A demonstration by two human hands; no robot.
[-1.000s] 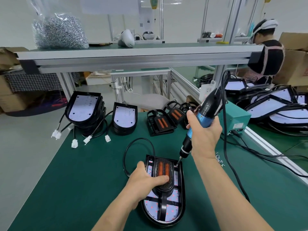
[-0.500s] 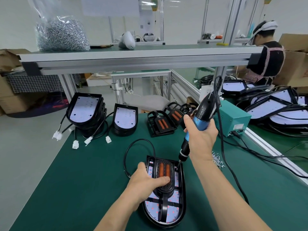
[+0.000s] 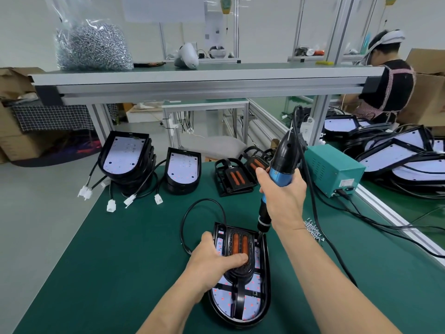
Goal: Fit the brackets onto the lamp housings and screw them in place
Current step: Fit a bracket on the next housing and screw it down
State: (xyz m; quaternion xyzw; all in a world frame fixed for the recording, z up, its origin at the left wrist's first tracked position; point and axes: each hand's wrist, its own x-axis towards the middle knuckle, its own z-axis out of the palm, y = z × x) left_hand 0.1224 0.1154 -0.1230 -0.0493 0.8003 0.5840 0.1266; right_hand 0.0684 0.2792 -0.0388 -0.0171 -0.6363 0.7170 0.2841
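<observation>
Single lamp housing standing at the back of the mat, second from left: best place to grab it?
Grip the lamp housing by its two straight black side rims, coming from the front and above. It leans back with its white panel facing you, so both edges are exposed; its cable with the white plug trails left, so lift clear of it.

Factory assembly line: aluminium-framed workbench (image 3: 192, 85), stacked lamp housings (image 3: 125, 160).

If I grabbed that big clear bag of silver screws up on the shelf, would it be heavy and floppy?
Probably heavy for its size: the bag of screws looks packed with metal. It would likely sag and shift in your hands, since the plastic is thin and slumped on the shelf. Sharp tips might poke through, so supporting it underneath seems wise.
</observation>
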